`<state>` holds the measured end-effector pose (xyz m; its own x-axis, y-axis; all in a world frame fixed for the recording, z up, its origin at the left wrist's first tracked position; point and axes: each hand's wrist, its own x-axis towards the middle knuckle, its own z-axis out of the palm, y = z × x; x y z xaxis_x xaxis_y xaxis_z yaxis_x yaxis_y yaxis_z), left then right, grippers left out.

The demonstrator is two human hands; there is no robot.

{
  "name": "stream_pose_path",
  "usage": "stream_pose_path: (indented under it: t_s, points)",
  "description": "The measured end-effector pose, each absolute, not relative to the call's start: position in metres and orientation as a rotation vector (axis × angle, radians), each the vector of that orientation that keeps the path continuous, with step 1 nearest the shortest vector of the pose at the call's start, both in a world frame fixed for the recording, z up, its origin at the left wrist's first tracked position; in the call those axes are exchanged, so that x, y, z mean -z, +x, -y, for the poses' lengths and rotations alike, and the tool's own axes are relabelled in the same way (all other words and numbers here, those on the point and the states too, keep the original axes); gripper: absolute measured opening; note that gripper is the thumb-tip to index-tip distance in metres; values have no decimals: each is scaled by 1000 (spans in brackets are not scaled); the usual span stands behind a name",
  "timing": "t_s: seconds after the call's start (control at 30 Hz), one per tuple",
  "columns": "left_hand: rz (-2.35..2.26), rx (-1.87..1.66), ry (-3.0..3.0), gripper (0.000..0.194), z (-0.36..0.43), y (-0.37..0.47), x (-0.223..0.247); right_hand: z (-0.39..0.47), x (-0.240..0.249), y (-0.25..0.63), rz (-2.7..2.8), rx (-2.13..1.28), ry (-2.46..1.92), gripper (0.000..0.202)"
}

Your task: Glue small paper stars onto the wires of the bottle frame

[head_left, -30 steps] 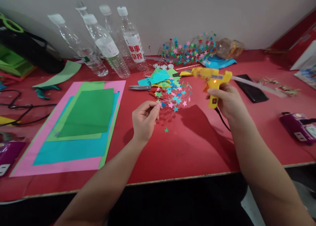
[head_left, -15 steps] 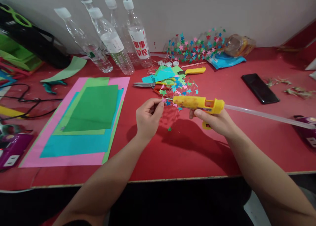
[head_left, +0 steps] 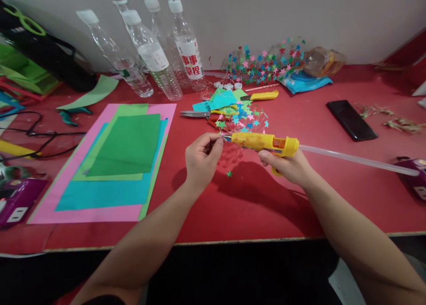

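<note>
My right hand (head_left: 288,165) is wrapped around a yellow hot glue gun (head_left: 254,141), its metal nozzle pointing left. A long clear glue stick (head_left: 359,160) juts out of its back end. Thumb and fingertips of my left hand (head_left: 203,158) are pinched together right at the nozzle; what lies between them is too small to make out. Just beyond the gun, a spray of coloured paper stars on thin wires (head_left: 248,118) fans out. One small green star (head_left: 229,173) is on the red table below the nozzle. Scissors (head_left: 196,114) lie behind my left hand.
Coloured paper sheets (head_left: 124,145) are stacked at left. Several plastic bottles (head_left: 151,56) stand by the wall. Behind the scissors are paper scraps (head_left: 222,99) and a yellow utility knife (head_left: 262,96). More stars (head_left: 262,65) sit at the back; a phone (head_left: 352,120) lies at right.
The glue gun in my right hand has shifted slightly left and down, bringing its nozzle closer to my left fingertips. My left hand keeps its pinch.
</note>
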<state>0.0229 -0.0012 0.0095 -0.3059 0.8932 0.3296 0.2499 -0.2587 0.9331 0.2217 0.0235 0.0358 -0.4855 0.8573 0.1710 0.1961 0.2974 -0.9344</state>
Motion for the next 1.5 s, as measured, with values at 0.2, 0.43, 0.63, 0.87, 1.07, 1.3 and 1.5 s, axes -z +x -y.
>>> stream_pose_path:
  t_s: [0.2,0.43,0.63,0.87,1.07,1.3,1.5]
  points:
    - [-1485,-1586,1416,11,2,23,-8,-24,-36,221,1872,-1195,-958,41]
    - [-1476,-1591,1429,11,1,22,-9,-24,-35,222,1887,-1186,-966,40]
    - [-1469,-1590,1412,10,2,22,-8,-24,-33,222,1859,-1192,-973,36]
    - [-1475,-1589,1405,10,2,23,-10,-24,-33,222,1870,-1184,-993,36]
    - [-1478,-1593,1415,11,1,23,-10,-24,-32,222,1851,-1206,-986,31]
    - [-1475,-1595,1417,11,2,22,-10,-25,-33,221,1862,-1214,-958,30]
    - [-1471,-1609,1423,11,1,22,-9,-25,-33,222,1874,-1209,-978,32]
